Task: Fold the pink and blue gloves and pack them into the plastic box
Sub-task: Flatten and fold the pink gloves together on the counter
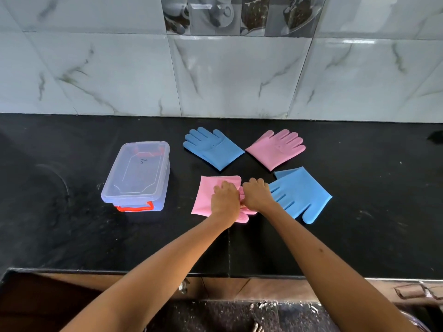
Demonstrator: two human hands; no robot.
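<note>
Several gloves lie on the black counter (72,231). A pink glove (208,195) lies nearest, its fingers bent over; my left hand (224,202) and my right hand (256,194) both pinch it at the folded finger end. A flat blue glove (299,192) lies right beside my right hand, fingers pointing towards me. Farther back lie another blue glove (211,147) and another pink glove (276,148), both flat with fingers pointing away. The clear plastic box (136,173) with an orange handle stands to the left, its lid on.
A marble-tiled wall (227,75) rises right behind the counter. The counter's front edge (239,275) runs below my forearms, with a speckled floor underneath. A dark object (436,137) sits at the far right edge.
</note>
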